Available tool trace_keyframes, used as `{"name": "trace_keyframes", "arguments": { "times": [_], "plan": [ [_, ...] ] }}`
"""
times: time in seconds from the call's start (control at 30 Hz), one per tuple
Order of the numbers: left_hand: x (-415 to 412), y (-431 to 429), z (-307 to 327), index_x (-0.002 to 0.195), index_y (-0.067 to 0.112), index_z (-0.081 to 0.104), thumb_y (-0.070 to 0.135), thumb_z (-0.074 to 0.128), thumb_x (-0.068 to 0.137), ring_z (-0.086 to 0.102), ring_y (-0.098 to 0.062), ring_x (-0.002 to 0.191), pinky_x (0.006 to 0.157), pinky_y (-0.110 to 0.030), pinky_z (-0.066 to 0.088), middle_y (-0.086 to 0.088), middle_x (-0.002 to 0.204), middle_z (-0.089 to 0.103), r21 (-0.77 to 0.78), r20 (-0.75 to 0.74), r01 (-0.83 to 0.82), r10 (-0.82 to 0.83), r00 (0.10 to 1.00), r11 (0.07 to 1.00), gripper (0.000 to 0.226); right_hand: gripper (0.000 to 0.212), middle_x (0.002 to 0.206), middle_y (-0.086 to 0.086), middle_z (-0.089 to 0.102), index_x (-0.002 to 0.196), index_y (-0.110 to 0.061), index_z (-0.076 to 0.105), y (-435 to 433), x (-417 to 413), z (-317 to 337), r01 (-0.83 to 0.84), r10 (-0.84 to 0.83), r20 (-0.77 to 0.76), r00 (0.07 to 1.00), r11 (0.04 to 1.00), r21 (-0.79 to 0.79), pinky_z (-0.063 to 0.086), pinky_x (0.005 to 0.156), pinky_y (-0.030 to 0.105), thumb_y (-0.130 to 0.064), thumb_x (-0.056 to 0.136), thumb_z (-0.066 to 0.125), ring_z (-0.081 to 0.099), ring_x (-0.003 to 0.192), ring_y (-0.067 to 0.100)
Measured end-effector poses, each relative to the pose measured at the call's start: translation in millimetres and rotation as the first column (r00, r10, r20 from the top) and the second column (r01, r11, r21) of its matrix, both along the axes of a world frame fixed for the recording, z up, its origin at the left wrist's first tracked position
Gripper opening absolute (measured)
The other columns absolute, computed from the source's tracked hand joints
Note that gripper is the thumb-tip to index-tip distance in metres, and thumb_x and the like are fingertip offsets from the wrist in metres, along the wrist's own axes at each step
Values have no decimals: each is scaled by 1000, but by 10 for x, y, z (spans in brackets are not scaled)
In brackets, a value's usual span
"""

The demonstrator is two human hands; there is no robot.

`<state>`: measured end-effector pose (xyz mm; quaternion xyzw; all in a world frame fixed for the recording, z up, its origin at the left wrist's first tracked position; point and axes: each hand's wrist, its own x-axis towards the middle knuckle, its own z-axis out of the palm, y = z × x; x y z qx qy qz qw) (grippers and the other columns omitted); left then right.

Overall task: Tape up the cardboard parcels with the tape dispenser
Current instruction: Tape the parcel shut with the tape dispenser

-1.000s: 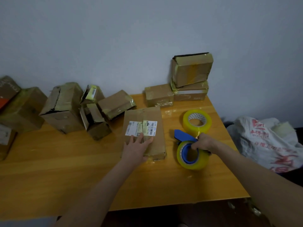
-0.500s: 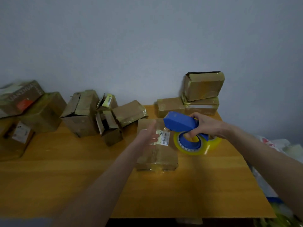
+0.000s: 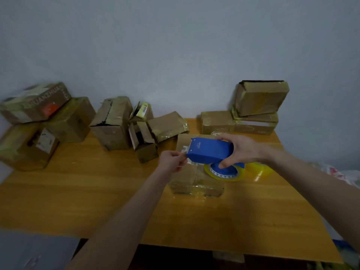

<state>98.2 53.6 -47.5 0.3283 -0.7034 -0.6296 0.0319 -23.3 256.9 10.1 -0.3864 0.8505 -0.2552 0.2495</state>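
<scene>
Tape dispenser [image 3: 211, 152] is gripped by right hand [image 3: 242, 151], tape end [image 3: 185, 157] seemingly pinched by left hand [image 3: 171, 161]; drawing across parcel [image 3: 194, 180] is needed.

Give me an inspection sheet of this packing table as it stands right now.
Surface: wooden table, boxes along its far edge.
Job's things: blue tape dispenser held over a flat parcel; spare tape roll beside it.
Clutter: torn boxes at left and centre; stacked boxes far right.
Grippers: right hand grips the tape dispenser; left hand pinches at its front edge, likely the tape end.
Cables: nothing seen.
Surroundings: plain wall; plastic bag right of the table.
</scene>
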Motion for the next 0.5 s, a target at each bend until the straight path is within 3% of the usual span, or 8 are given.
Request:
{"name": "trace_keyframes", "arguments": {
  "times": [0.07,0.17,0.27,0.4,0.5],
  "plan": [
    [42,-30,-7,87,11,64,21,60,92,59,-13,75,60,-21,46,-5,82,63,-40,-3,-7,7,1000,999,12,69,104,-21,58,112,-47,50,-11,27,-14,-22,22,-7,1000,1000,2,46,73,17,-53,50,79,58,94,1],
    [129,-121,-17,85,10,64,22,63,90,59,-15,78,61,-22,47,-6,84,62,-64,15,-30,31,999,997,13,58,102,-23,58,100,-58,48,12,41,-67,-50,50,-21,999,999,11,48,75,21,-63,48,71,58,93,1],
    [296,-371,-82,83,7,65,20,63,91,57,-16,75,60,-23,48,-5,78,60,-80,27,-106,109,994,991,16,55,103,-25,57,98,-57,48,187,-18,-88,-51,52,-35,998,998,36,48,79,22,-64,48,71,57,95,2],
    [505,-495,-255,77,7,64,20,64,91,56,-14,71,57,-23,48,-5,74,59,-115,79,-127,136,988,985,19,56,102,-29,59,98,-61,50,464,-38,-120,-63,61,23,998,994,88,45,73,13,-70,49,75,56,94,-7],
    [571,-378,-391,76,8,63,20,63,91,56,-14,72,58,-23,48,-5,75,60,-116,84,-111,121,989,987,19,55,105,-25,58,103,-57,49,562,-14,-223,-55,52,30,998,991,120,48,82,21,-66,58,80,58,98,3]
  ]
}}
